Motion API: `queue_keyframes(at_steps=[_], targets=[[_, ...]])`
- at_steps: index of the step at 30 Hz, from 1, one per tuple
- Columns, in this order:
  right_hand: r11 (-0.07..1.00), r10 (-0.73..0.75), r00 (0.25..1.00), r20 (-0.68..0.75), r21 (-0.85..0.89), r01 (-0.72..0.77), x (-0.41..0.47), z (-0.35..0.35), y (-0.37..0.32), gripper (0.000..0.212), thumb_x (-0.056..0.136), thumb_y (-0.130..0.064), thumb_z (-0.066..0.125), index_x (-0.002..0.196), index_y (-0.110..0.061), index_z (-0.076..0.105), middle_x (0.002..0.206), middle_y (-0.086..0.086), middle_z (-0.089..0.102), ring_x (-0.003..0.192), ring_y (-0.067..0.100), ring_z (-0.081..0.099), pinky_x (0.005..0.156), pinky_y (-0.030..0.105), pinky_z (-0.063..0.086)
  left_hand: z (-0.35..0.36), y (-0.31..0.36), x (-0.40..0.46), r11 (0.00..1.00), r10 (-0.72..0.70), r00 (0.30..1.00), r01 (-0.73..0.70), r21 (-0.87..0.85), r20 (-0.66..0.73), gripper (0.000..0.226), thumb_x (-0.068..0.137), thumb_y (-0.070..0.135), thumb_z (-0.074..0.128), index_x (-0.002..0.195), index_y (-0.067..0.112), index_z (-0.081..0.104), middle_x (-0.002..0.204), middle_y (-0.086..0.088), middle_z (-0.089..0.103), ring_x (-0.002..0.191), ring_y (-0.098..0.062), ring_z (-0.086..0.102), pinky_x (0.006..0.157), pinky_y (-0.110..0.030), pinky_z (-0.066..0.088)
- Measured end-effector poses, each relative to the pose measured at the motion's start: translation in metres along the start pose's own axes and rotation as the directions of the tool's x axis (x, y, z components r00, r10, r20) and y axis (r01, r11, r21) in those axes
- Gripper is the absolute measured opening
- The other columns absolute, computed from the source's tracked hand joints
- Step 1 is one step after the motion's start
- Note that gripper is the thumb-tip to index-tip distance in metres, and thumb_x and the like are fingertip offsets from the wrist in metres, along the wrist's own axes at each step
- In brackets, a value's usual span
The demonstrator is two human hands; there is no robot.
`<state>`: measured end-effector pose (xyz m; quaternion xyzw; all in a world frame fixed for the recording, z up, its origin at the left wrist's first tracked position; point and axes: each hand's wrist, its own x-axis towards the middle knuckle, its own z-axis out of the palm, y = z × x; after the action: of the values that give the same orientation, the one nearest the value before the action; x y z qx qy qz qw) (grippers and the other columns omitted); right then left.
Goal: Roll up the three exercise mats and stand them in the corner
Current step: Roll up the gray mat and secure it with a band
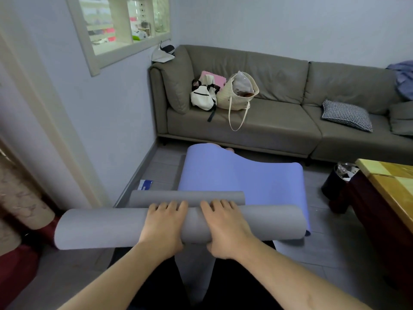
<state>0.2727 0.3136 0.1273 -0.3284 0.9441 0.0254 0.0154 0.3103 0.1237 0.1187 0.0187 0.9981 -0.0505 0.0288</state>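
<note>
One grey sofa (279, 121) fills the far side of the room, L-shaped along two walls, with tiled floor (348, 247) in front of it. At the right edge stands one wooden worktop (388, 182) with a yellow-green top, and one dark bin (337, 182) sits just beside its near corner.

Three mats show. One purple mat (241, 175) lies mostly unrolled on the floor, its far end curling up near the sofa's base. Two are grey: one smaller grey roll (187, 198) lies fully rolled across the near end of the purple mat, and one larger grey roll (116, 227) is just in front of it, crosswise under the hands, with a loose tail of the same grey mat running back toward the person. No mat stands in the corner.

Two hands grip the larger grey roll near its middle, close together. The left hand (163, 227) has its fingers curled over the top and the thumb tucked under the near side; the right hand (225, 229) holds the same way.

On the sofa sit two bags, one white bag (203, 97) and one cream tote (237, 92), touching each other, with one pink item (218, 79) behind them. One checked cushion (346, 114) lies further right.
</note>
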Motion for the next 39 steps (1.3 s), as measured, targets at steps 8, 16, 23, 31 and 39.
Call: queue_keyframes(at_steps=[8, 16, 23, 31, 39], targets=[[0.985, 0.030, 0.995, -0.093, -0.167, -0.046, -0.005, 0.025, -0.002, 0.105, 0.051, -0.022, 0.092, 0.141, -0.009, 0.040, 0.120, 0.021, 0.054, 0.101, 0.039, 0.052, 0.101, 0.051, 0.046, -0.013, 0.000, 0.004, 0.999, 0.011, 0.996, -0.006, -0.050, 0.083, 0.080, 0.065, 0.048, 0.080, 0.130, 0.026, 0.039, 0.125, 0.003, 0.058, 0.116, -0.023, 0.056, 0.098, -0.040, 0.041], [0.996, -0.079, 0.979, 0.186, -0.018, 0.084, 0.002, -0.025, 0.015, 0.066, 0.061, -0.021, 0.081, 0.113, -0.022, 0.041, 0.100, 0.002, 0.054, 0.083, 0.026, 0.051, 0.070, 0.038, 0.046, -0.024, 0.008, -0.015, 0.997, 0.065, 0.985, -0.072, 0.039, 0.159, 0.090, 0.063, 0.046, 0.083, 0.136, 0.021, 0.036, 0.126, -0.002, 0.056, 0.116, -0.028, 0.058, 0.100, -0.043, 0.046], [0.999, -0.048, 0.995, 0.084, 0.001, 0.048, -0.010, -0.004, 0.004, 0.098, 0.061, -0.040, 0.088, 0.142, -0.019, 0.037, 0.129, 0.007, 0.051, 0.115, 0.031, 0.052, 0.102, 0.044, 0.045, -0.035, -0.014, 0.013, 0.974, 0.156, 0.934, -0.090, -0.210, 0.323, 0.071, 0.047, 0.056, 0.085, 0.103, 0.030, 0.048, 0.097, 0.010, 0.064, 0.084, -0.016, 0.062, 0.072, -0.036, 0.057], [0.999, -0.021, 0.997, 0.078, -0.026, 0.023, 0.000, 0.000, 0.003, 0.086, 0.064, -0.035, 0.081, 0.136, -0.019, 0.037, 0.118, 0.007, 0.056, 0.106, 0.031, 0.054, 0.096, 0.044, 0.045, -0.008, 0.000, -0.002, 0.996, 0.076, 0.990, -0.070, -0.060, 0.118, 0.081, 0.057, 0.058, 0.076, 0.125, 0.029, 0.044, 0.119, 0.007, 0.057, 0.109, -0.021, 0.059, 0.094, -0.039, 0.047], [1.000, -0.023, 1.000, -0.011, 0.008, 0.023, -0.002, 0.006, -0.001, 0.091, 0.058, -0.042, 0.082, 0.137, -0.019, 0.042, 0.122, 0.006, 0.055, 0.108, 0.031, 0.054, 0.098, 0.044, 0.045, -0.012, -0.001, 0.002, 0.995, 0.058, 0.993, -0.050, -0.082, 0.098, 0.078, 0.059, 0.056, 0.079, 0.123, 0.031, 0.044, 0.121, 0.007, 0.061, 0.111, -0.022, 0.062, 0.094, -0.041, 0.046]])
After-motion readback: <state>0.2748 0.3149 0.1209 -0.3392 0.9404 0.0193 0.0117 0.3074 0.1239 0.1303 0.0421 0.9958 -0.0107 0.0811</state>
